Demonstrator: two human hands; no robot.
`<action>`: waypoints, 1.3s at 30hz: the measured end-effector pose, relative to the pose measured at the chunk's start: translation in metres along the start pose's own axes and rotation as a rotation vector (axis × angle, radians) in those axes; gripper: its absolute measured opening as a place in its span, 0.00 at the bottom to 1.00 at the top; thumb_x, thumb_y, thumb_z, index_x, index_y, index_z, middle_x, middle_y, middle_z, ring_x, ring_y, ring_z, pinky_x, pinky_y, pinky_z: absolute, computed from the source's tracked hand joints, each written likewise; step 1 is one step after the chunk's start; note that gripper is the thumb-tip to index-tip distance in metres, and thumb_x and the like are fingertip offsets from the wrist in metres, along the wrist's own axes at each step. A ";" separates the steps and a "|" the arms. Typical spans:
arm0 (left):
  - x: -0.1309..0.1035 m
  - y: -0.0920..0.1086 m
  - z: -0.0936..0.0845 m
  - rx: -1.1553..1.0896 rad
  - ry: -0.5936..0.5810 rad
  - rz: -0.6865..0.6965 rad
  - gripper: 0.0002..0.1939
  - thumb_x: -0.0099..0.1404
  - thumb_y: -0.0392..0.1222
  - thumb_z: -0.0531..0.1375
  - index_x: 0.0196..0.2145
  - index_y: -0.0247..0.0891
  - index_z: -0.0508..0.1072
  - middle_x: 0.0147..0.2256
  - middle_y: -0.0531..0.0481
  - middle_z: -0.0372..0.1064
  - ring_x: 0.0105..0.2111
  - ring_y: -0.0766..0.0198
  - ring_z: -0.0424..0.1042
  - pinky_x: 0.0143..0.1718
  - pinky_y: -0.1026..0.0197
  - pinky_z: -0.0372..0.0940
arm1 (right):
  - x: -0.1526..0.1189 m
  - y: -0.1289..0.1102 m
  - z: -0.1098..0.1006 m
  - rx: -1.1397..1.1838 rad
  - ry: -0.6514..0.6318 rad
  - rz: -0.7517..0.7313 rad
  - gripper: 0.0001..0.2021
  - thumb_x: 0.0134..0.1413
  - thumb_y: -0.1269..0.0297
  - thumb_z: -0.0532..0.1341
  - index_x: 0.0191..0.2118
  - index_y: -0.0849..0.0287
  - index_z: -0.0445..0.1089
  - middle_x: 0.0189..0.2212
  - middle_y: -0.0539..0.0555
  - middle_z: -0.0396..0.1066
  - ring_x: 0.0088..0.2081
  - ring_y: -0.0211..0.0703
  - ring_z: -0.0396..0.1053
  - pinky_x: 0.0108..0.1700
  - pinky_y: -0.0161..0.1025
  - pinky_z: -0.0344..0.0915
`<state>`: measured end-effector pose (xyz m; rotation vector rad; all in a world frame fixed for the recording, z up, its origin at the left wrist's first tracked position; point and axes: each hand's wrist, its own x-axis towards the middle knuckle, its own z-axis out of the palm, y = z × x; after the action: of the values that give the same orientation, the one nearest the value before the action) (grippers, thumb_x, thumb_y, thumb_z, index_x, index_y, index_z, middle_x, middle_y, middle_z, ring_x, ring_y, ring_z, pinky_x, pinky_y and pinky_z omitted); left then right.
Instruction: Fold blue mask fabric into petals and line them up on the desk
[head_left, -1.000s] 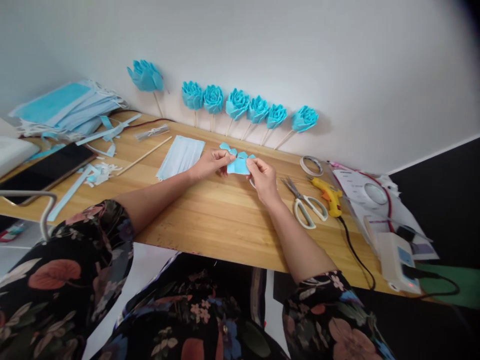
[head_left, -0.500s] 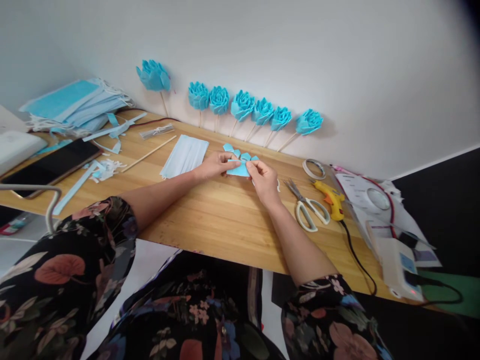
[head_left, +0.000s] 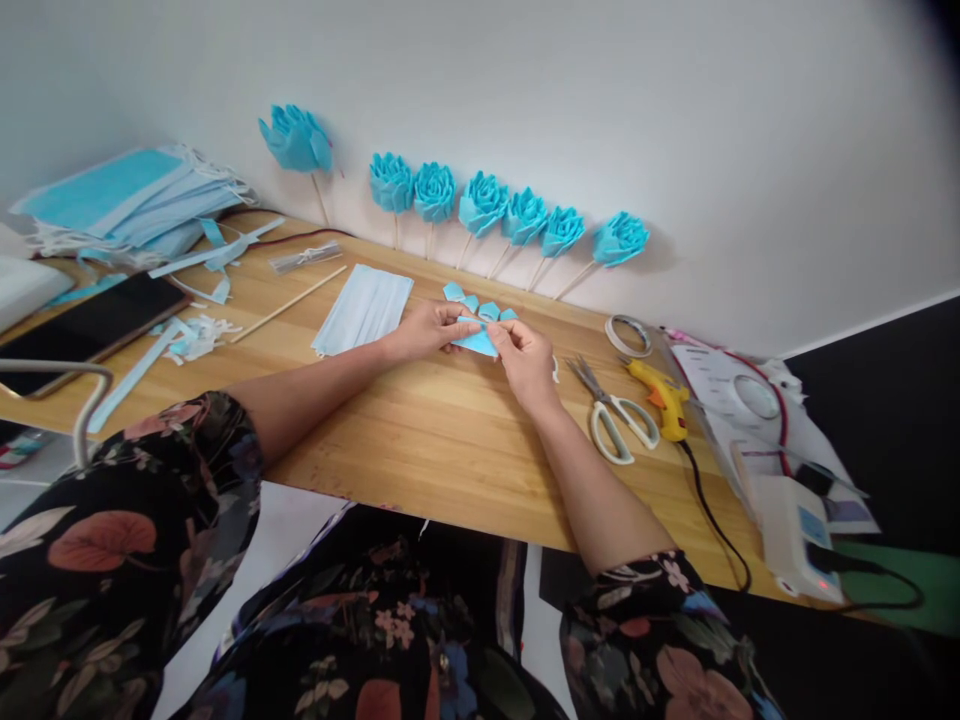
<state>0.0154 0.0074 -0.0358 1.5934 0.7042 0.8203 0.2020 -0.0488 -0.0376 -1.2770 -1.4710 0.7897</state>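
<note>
Between my two hands is a small light-blue piece of fabric (head_left: 477, 342), held just above the table. My left hand (head_left: 431, 332) pinches its left side, thumb on top. On the other side my right hand (head_left: 528, 362) grips the upper right corner between thumb and fingers. Just behind the fingers, several small cut blue petals (head_left: 454, 291) lie in a row on the wood. A pleated face mask (head_left: 365, 308) lies flat to the left of my left hand. White-handled scissors (head_left: 613, 410) rest open to the right of my right hand.
Several blue fabric flowers (head_left: 484, 204) on sticks lean against the wall. At left are a stack of masks (head_left: 112, 200), a phone (head_left: 90, 330), scraps (head_left: 196, 338) and a wooden stick (head_left: 289, 303). A tape roll (head_left: 628, 336), yellow glue gun (head_left: 660, 397) and power strip (head_left: 796, 540) sit at right.
The blue piece has tilted slightly, its right end lower, with both hands still gripping it. The view has shifted a little; the things on the table stay in place.
</note>
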 end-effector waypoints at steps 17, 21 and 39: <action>0.003 -0.006 -0.007 -0.197 0.048 0.112 0.14 0.62 0.48 0.69 0.37 0.34 0.75 0.23 0.54 0.72 0.22 0.72 0.70 0.25 0.70 0.65 | 0.007 0.010 -0.002 0.209 -0.045 0.033 0.12 0.51 0.54 0.66 0.40 0.53 0.73 0.26 0.45 0.67 0.31 0.38 0.67 0.40 0.39 0.67; 0.002 -0.004 -0.004 -0.138 0.116 0.133 0.10 0.63 0.45 0.68 0.33 0.35 0.76 0.27 0.53 0.73 0.25 0.72 0.71 0.30 0.69 0.68 | 0.007 0.006 -0.002 0.370 -0.065 0.133 0.15 0.53 0.50 0.66 0.42 0.54 0.74 0.32 0.49 0.74 0.34 0.40 0.72 0.42 0.41 0.71; -0.004 0.007 0.000 0.189 0.037 0.151 0.22 0.69 0.57 0.59 0.43 0.33 0.79 0.38 0.44 0.78 0.32 0.67 0.72 0.33 0.66 0.67 | 0.005 0.009 -0.002 -0.068 0.022 -0.046 0.13 0.53 0.54 0.66 0.39 0.56 0.78 0.28 0.48 0.74 0.31 0.39 0.66 0.38 0.38 0.62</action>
<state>0.0128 0.0033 -0.0290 1.8227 0.7111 0.9170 0.2071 -0.0426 -0.0437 -1.2942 -1.5154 0.6981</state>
